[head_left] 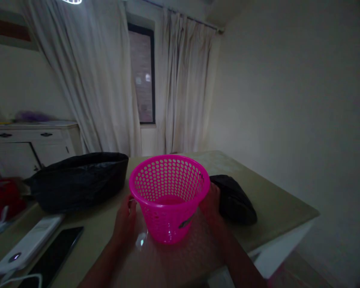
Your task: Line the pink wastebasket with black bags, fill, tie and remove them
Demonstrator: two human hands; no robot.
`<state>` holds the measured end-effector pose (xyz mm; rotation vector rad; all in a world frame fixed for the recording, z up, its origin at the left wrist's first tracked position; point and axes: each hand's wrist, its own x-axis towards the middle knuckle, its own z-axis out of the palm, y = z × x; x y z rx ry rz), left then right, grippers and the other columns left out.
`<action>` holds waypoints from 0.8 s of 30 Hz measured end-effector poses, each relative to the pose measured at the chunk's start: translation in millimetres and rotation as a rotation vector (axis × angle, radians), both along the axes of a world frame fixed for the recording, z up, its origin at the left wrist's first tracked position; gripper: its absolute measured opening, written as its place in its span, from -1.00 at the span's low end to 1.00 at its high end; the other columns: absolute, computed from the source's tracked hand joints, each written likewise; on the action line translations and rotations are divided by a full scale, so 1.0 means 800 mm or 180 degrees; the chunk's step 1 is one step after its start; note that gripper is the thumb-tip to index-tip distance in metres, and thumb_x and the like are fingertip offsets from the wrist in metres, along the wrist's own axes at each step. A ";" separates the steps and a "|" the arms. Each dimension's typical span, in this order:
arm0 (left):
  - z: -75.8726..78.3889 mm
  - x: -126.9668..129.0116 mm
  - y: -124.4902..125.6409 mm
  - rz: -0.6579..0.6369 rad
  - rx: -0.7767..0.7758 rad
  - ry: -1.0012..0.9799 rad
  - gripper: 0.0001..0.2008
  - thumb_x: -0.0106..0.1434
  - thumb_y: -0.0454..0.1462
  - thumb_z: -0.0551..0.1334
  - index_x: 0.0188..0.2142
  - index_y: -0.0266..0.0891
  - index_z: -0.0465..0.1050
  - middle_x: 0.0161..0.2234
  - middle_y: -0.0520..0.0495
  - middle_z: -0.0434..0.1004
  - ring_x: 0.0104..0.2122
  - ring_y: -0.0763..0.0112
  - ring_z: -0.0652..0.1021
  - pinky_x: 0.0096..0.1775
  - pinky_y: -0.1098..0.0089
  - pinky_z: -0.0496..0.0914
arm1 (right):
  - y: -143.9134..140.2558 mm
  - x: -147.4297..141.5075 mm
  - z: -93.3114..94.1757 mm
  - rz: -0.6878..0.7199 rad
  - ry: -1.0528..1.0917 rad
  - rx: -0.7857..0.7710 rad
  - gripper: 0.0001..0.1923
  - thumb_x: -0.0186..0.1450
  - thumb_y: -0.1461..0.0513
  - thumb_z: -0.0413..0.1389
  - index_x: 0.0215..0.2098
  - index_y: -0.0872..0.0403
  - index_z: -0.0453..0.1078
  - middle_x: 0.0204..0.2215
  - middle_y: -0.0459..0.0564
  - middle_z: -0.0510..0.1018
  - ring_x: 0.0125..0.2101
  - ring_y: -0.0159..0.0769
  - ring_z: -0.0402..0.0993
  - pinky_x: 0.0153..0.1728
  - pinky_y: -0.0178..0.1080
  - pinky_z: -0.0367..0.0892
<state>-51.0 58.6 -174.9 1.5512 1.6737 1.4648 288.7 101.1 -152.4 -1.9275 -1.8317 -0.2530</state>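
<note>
An upright bright pink plastic basket (pixel 168 222) with rows of round holes is in front of me on the table, with nothing visible inside it. My left hand (pixel 126 218) is at its left side, fingers curled just below the rim. On the opposite side, my right hand (pixel 210 202) grips the basket under the rim, its fingers partly hidden behind the wall. A small dark mark shows on the basket's front. Just beyond my right hand lies a crumpled black bag (pixel 235 200). To the left of the basket rests a larger black bag (pixel 81 182).
The pale table (pixel 276 200) has its right edge near the wall. On its left lie a white device (pixel 30 244) with a cable and a black phone (pixel 52 256). Something red (pixel 6 202) sits at the far left, before a white cabinet (pixel 48 144). Curtains (pixel 186 88) hang behind.
</note>
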 end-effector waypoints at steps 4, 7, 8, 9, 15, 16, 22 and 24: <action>0.022 0.012 -0.010 -0.0059 -0.0212 -0.0529 -0.61 0.43 -0.01 0.14 0.07 -0.07 0.59 0.03 -0.20 0.75 0.02 -0.14 0.72 0.04 -0.10 0.59 | -0.027 0.061 0.016 -0.0721 -0.0266 -0.0325 -0.48 0.38 0.31 0.12 0.30 0.14 0.46 0.33 0.38 0.47 0.32 0.25 0.39 0.37 0.23 0.15; 0.028 0.017 -0.013 -0.0126 -0.0275 -0.0536 -0.65 0.41 -0.02 0.16 0.02 -0.08 0.59 -0.01 -0.22 0.76 0.00 -0.18 0.71 0.03 -0.12 0.58 | -0.036 0.120 0.041 -0.0775 0.0467 -0.0322 -0.58 0.47 0.29 -0.01 0.20 0.18 0.50 0.07 0.35 0.65 0.10 0.10 0.60 0.17 0.03 0.39; 0.027 0.016 -0.011 -0.0087 -0.0251 -0.0535 -0.65 0.41 -0.02 0.16 0.03 -0.07 0.59 -0.01 -0.22 0.75 0.01 -0.18 0.71 0.05 -0.12 0.57 | -0.039 0.137 0.057 -0.0738 0.0837 0.0011 -0.59 0.48 0.24 -0.02 0.19 0.15 0.50 0.05 0.33 0.67 0.09 0.07 0.61 0.15 0.00 0.42; 0.025 0.015 -0.009 -0.0006 -0.0207 -0.0540 -0.65 0.42 -0.03 0.16 0.03 -0.07 0.57 -0.01 -0.21 0.75 0.02 -0.18 0.70 0.07 -0.12 0.56 | -0.042 0.151 0.076 -0.0683 0.1193 0.0474 -0.60 0.48 0.18 0.00 0.18 0.12 0.49 0.04 0.30 0.67 0.08 0.06 0.61 0.14 -0.01 0.43; 0.025 -0.011 0.012 0.0485 0.0227 -0.0842 -0.66 0.38 -0.06 0.18 0.06 -0.11 0.46 0.02 -0.17 0.67 -0.04 0.00 0.69 0.05 0.01 0.59 | -0.072 0.162 0.263 -0.0062 0.2129 0.2912 -0.70 0.31 0.09 0.25 -0.03 0.00 0.53 -0.16 0.09 0.65 -0.13 -0.02 0.60 0.00 0.04 0.46; 0.032 -0.014 0.013 0.0523 0.0310 -0.0928 -0.67 0.37 -0.09 0.19 0.05 -0.12 0.46 0.03 -0.17 0.66 -0.05 0.04 0.68 0.06 0.03 0.58 | -0.077 0.154 0.299 0.0034 0.2264 0.3073 -0.69 0.30 0.11 0.28 -0.01 0.00 0.53 -0.22 0.07 0.62 -0.21 -0.07 0.58 -0.10 0.00 0.47; 0.141 -0.007 -0.010 0.0710 0.1472 -0.1003 -0.72 0.38 -0.17 0.24 0.06 -0.12 0.47 0.08 -0.15 0.65 -0.07 0.15 0.66 0.06 0.07 0.57 | -0.065 0.065 0.448 0.1037 0.2442 0.2980 -0.77 0.37 0.27 0.28 -0.02 0.04 0.44 -0.26 0.00 0.57 -0.30 -0.32 0.49 -0.22 -0.20 0.37; 0.191 0.005 -0.025 0.0731 0.2129 -0.0941 -0.68 0.36 -0.21 0.28 0.09 -0.06 0.43 0.07 -0.10 0.65 -0.16 0.19 0.66 -0.03 0.06 0.59 | -0.042 0.026 0.459 0.1130 0.2076 0.2805 -0.73 0.36 0.29 0.29 0.00 0.08 0.43 -0.30 -0.06 0.54 -0.30 -0.34 0.48 -0.23 -0.22 0.34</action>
